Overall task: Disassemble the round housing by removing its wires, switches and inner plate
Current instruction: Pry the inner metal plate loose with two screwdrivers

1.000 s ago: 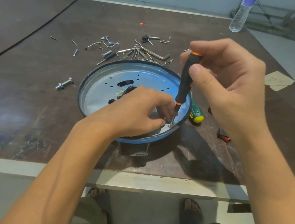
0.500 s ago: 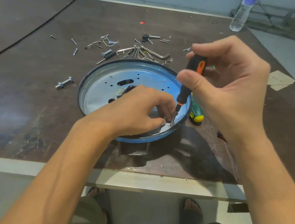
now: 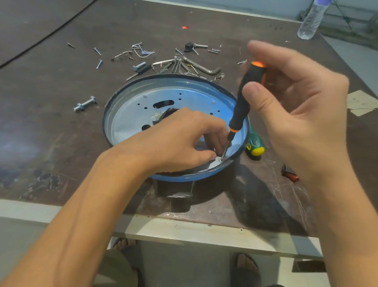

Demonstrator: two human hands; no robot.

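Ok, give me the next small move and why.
Probably twist the screwdriver to back out the screw: its tip sits on it at the near edge of the inner plate, the right hand pinches the handle, the left hand rests beside.

Pinches a black-and-orange screwdriver (image 3: 244, 102) near its top in the right hand (image 3: 300, 112), tip set on a screw (image 3: 220, 160) at the near edge of the inner plate (image 3: 135, 115) within the round housing (image 3: 129, 87), left hand (image 3: 179, 140) curled just beside that tip, loose screws and hex keys (image 3: 179, 64) strewn on the table (image 3: 36, 130) behind.
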